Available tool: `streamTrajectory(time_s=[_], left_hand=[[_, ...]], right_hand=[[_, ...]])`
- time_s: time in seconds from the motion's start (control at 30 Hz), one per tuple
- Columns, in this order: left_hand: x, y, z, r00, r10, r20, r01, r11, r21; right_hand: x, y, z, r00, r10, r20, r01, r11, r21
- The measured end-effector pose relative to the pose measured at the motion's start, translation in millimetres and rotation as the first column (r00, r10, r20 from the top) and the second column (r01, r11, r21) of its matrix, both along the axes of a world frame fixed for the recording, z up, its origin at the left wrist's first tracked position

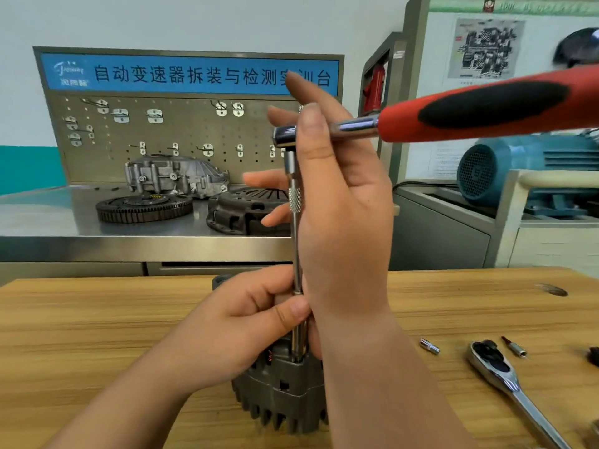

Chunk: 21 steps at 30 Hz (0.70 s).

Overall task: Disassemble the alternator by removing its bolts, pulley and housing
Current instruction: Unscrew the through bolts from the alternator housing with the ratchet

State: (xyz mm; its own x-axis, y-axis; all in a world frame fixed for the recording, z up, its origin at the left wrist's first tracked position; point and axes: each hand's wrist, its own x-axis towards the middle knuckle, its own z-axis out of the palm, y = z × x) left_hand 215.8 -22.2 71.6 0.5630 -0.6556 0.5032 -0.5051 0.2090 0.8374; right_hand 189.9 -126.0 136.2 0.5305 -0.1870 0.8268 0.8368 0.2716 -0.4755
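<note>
A dark grey alternator (285,393) stands on the wooden table (97,319), near the front edge. A chrome extension bar (295,202) rises upright from its top edge. A ratchet with a red and black handle (486,105) sits on the bar's upper end, its handle pointing right. My left hand (240,325) grips the bar's lower end just above the alternator, thumb across it. My right hand (340,205) is raised beside the bar. Its fingers are spread and straight behind the bar, and its thumb lies against the ratchet's neck.
On the table to the right lie a second chrome ratchet (505,377), a small socket (429,346) and a bit adapter (515,348). A steel bench behind carries a flywheel (144,207), a clutch cover (240,212) and a cast housing (175,176). A blue motor (518,166) stands at right.
</note>
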Motion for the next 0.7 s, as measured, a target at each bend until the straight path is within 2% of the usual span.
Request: streamTrajectory(time_s=[0.13,0.27,0.4,0.47,0.57,0.7], left_hand=[[0.9,2.7,0.3,1.0,-0.011,-0.016,0.011,1.0,0.003],[1.4,4.7,1.8,0.999,-0.052,-0.012,0.052,0.998,0.018],[3.2,2.4,0.2,0.999,-0.037,0.001,0.037,0.999,0.027],[4.4,2.3,-0.3,1.0,-0.025,0.015,0.025,0.999,0.043],[5.5,2.6,-0.6,1.0,-0.014,0.027,0.013,0.999,0.046],[4.8,2.1,-2.1,1.0,0.001,0.006,-0.001,1.0,0.016]], right_hand=[[0.0,-2.2,0.5,0.977,0.173,-0.124,-0.165,0.984,0.073],[2.7,-7.0,2.7,0.934,0.285,-0.215,-0.263,0.957,0.125],[2.8,-8.4,3.6,0.907,0.343,-0.244,-0.325,0.939,0.111],[1.5,-7.5,3.5,0.93,0.298,-0.214,-0.286,0.954,0.087],[-0.7,-5.6,3.8,0.982,0.138,-0.125,-0.135,0.99,0.03],[-1.4,-5.6,5.1,1.0,-0.017,-0.008,0.017,1.0,-0.011]])
